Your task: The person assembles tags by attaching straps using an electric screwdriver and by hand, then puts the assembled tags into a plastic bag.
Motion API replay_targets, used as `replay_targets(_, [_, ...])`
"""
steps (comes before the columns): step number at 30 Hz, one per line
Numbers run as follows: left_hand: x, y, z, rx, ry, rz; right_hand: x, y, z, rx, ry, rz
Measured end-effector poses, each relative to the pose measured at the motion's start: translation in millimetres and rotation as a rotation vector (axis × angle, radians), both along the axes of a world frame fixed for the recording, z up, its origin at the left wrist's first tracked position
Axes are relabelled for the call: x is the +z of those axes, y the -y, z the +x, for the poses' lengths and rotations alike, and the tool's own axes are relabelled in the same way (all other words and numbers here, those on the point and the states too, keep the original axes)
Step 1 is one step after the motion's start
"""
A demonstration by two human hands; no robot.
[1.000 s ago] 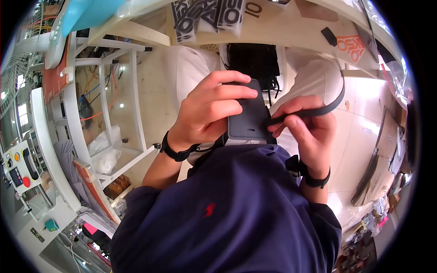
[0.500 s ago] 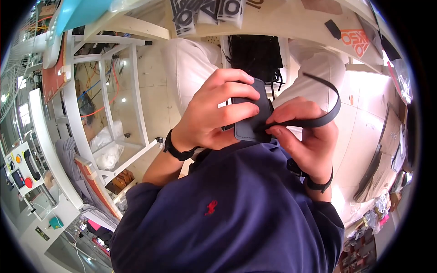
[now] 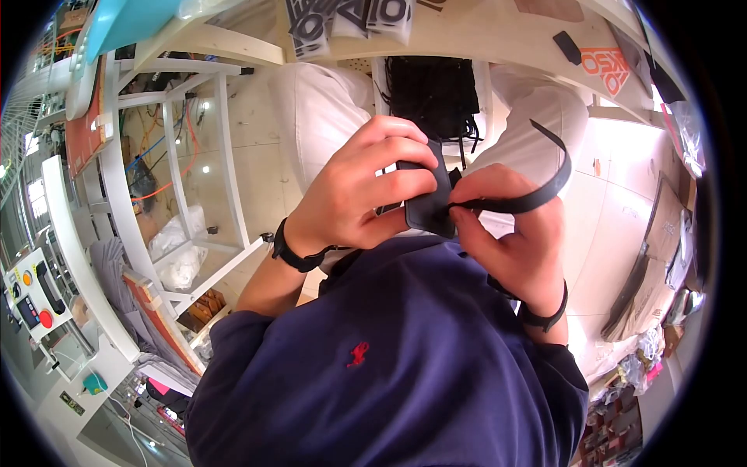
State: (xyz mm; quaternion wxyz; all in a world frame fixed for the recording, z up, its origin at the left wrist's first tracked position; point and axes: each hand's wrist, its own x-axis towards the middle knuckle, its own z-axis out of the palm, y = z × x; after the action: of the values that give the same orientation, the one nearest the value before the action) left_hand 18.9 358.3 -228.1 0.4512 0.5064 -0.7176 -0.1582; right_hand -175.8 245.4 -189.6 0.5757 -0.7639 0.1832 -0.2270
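A black, flat leather-like piece with rounded corners (image 3: 428, 208) is held above my lap. My left hand (image 3: 372, 180) is closed round it, several fingers across its face and the thumb side underneath. At the piece's right edge, my right hand (image 3: 520, 229) pinches a narrow black strap (image 3: 551, 189) between thumb and forefinger. The strap's free end curves up over the hand. Whether the strap passes through the piece at the pinch is hidden by my fingers. Between my knees, a pile of black straps or strips (image 3: 432, 97) lies in a pale container.
A pale table (image 3: 482, 39) lies in front, holding black-printed plastic bags (image 3: 348, 22) and a small black piece (image 3: 567, 47). White metal frames (image 3: 226, 140) stand at left, near a control box with a red button (image 3: 45, 319). Flattened cardboard (image 3: 642, 284) lies at right.
The black piece is now tilted more edge-on to me, and both hands have shifted slightly left. The strap is still pinched at its edge, its loop a little lower.
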Motion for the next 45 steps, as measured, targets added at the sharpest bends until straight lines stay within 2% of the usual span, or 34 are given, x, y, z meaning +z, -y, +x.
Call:
replay_targets(5, [-2.7,2.3,-5.1,-0.005,-0.14,0.149,-10.5,3.5,3.9,0.014,-0.069,-0.005])
replay_targets(7, [-4.8,1.8,-9.0,0.012,-0.196,0.218,-15.8,1.6,6.1,-0.024,-0.105,0.145])
replay_targets(9, [-6.1,2.9,-11.9,0.057,-0.301,0.303,-14.9,2.1,8.5,-0.027,-0.139,0.174])
replay_targets(11, [-3.3,4.3,-13.1,0.079,-0.332,0.351,-24.2,2.7,7.7,-0.079,-0.187,0.512])
replay_targets(12, [-2.1,5.2,-12.5,0.098,-0.358,0.426,-30.1,1.5,8.8,-0.095,-0.102,0.641])
replay_targets(15, [-2.6,5.6,-14.4,0.124,-0.469,0.592,-35.9,1.8,10.4,-0.136,-0.032,0.718])
replay_targets(18, [-6.3,7.8,-18.4,0.12,-0.469,0.598,-40.2,-0.7,11.9,-0.195,-0.045,0.682])
replay_targets(20, [-6.2,9.8,-26.6,0.252,-0.511,0.508,-42.5,-2.3,11.8,-0.248,-0.043,0.681])
replay_targets(23, [-6.4,11.9,-33.2,0.295,-0.54,0.472,-48.1,-2.9,12.5,-0.306,-0.035,0.735])
replay_targets(28, [-11.8,11.2,-30.0,0.223,-0.262,0.454,-49.7,-1.4,13.7,-0.308,-0.034,0.824])
replay_targets(34, [-9.1,12.7,-33.1,0.254,-0.087,0.352,-53.2,-0.2,11.2,-0.315,-0.048,0.844])
replay_targets(37, [-9.2,14.0,-33.8,0.279,-0.026,0.341,-52.7,-0.3,10.4,-0.323,-0.03,0.91])
replay_targets(44, [-5.9,14.7,-35.3,0.265,-0.076,0.391,-57.9,-0.1,8.5,-0.281,-0.048,0.947])
replay_targets(45, [-4.9,14.8,-34.3,0.252,-0.077,0.41,-58.5,1.2,8.7,-0.261,-0.029,1.065])
